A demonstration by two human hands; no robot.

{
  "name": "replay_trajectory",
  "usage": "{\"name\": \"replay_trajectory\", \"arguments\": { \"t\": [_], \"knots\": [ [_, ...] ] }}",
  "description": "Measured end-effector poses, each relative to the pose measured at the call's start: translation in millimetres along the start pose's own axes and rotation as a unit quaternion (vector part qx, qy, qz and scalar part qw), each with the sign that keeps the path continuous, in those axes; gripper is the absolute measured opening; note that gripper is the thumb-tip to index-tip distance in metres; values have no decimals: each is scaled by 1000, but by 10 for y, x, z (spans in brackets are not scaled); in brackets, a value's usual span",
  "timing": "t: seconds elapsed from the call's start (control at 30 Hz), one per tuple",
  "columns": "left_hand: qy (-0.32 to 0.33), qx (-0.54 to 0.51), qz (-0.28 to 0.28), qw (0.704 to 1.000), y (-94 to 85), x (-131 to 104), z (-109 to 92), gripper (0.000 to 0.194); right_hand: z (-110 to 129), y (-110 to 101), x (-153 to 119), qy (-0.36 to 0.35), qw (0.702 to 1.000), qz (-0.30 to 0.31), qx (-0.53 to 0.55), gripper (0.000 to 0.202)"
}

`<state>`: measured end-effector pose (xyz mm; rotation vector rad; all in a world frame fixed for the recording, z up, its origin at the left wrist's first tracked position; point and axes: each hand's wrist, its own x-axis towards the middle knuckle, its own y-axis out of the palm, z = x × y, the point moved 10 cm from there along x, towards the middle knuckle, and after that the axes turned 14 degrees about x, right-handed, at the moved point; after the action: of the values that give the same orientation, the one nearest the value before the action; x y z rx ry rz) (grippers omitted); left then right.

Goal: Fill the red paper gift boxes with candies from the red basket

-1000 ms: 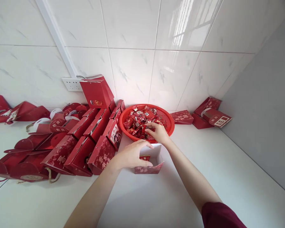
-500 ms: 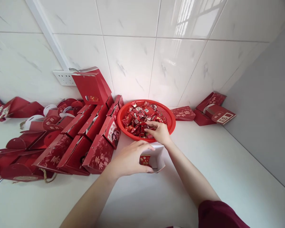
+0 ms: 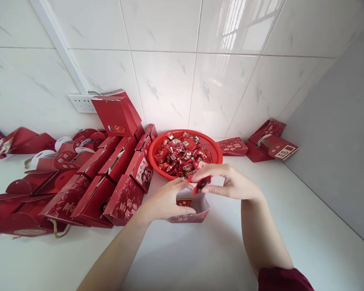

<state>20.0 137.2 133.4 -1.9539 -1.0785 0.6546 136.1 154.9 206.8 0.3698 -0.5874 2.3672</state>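
Observation:
My left hand (image 3: 166, 201) grips the left side of an open red gift box (image 3: 189, 219) with white inner walls. Inside the box lies a red packet (image 3: 183, 202) with a gold-and-white pattern. Over the box's opening, my right hand (image 3: 230, 182) pinches a red wrapped candy (image 3: 202, 184) between thumb and fingers. Just behind stands a round red plastic basket (image 3: 216, 151), filled with many red wrapped candies (image 3: 178, 151).
Rows of closed red gift boxes (image 3: 125, 200) stand on the left, with rounded red boxes (image 3: 30, 184) beyond them. A flat red box (image 3: 232, 146) and folded red boxes (image 3: 271, 141) lie at the back right. A tiled wall (image 3: 164, 81) closes off the back.
My right hand has come out of the basket, bringing a candy toward the box. The left hand still holds the box, whose red front now shows.

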Motion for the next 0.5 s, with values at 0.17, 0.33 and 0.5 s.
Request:
{"name": "replay_trajectory", "arguments": {
  "t": [0.17,0.33,0.5],
  "knots": [
    [-3,-14,-3,1000,2,6,-4,54,-175,-80,-5,60,998,-8,-35,24],
    [-23,-10,1,1000,7,-3,17,50,-765,-382,26,169,975,-112,-87,29],
    [-21,4,13,1000,10,-7,21,50,-1479,-124,285,301,917,118,-233,30]
  ]
}}
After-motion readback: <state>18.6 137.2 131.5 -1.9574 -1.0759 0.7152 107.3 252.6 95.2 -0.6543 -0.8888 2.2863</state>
